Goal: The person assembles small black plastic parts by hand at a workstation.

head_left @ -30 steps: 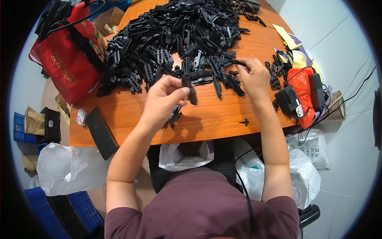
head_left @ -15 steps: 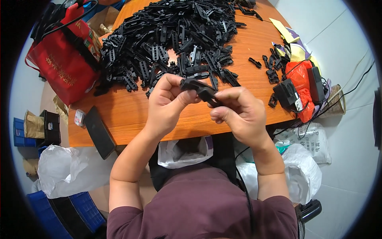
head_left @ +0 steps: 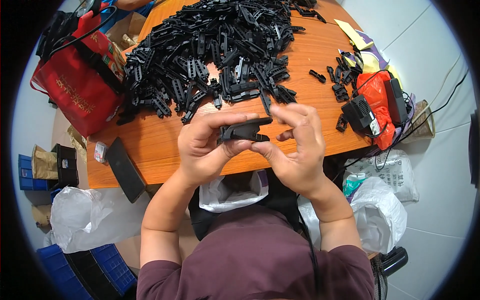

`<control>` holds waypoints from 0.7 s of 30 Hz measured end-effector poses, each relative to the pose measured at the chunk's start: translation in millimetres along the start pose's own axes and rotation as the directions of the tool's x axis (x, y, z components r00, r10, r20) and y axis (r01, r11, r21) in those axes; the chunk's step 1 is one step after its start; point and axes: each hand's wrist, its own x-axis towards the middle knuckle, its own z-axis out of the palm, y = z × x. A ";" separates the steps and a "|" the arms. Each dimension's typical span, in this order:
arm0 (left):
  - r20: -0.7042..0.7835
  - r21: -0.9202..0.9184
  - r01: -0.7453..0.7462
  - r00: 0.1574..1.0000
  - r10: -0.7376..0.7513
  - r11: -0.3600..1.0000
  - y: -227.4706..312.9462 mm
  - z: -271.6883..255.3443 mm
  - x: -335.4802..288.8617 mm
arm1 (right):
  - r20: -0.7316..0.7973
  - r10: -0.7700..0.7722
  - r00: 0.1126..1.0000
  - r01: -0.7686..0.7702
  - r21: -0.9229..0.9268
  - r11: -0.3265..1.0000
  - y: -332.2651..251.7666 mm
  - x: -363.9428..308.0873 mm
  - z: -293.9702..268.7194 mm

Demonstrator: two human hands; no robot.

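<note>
Above the table's near edge, a black plastic clip-like part (head_left: 245,131) is held up, its two long arms parted toward the right end. My left hand (head_left: 205,145) is closed on its left end, thumb underneath and fingers over the top. At the right end, my right hand (head_left: 300,147) has its thumb against the lower side and its index fingertip by the upper arm's tip; the other fingers curl loosely. Behind both hands lies a large heap of similar black plastic parts (head_left: 200,55) on the wooden table (head_left: 310,50).
A red bag (head_left: 75,80) stands at the left, near a black phone-like slab (head_left: 125,170) and a small clear box (head_left: 100,151). Black adapters (head_left: 360,115), an orange-red plastic bag (head_left: 380,95) and small black pieces (head_left: 340,92) are at the right. An open white bag (head_left: 232,200) sits at my lap.
The black part has turned from slanting to nearly level, and its arms now show apart. Both hands have come slightly lower and closer together, the right fingers lifting toward its upper tip.
</note>
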 end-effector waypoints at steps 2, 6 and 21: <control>0.015 -0.018 0.018 1.000 -0.018 1.000 -1.4 -2.7 0.0 | 0.084 -0.026 0.996 0.024 0.026 0.999 5.1 -1.3 3.2; 0.004 -0.201 0.120 0.993 -0.122 0.972 -7.6 -3.2 -7.7 | 0.192 -0.073 0.979 0.077 -0.015 0.997 4.7 -5.1 2.9; -0.130 0.967 0.229 0.822 -0.554 0.112 -19.1 -37.8 7.8 | 0.578 0.033 0.815 0.054 -0.132 0.990 34.9 -72.4 4.2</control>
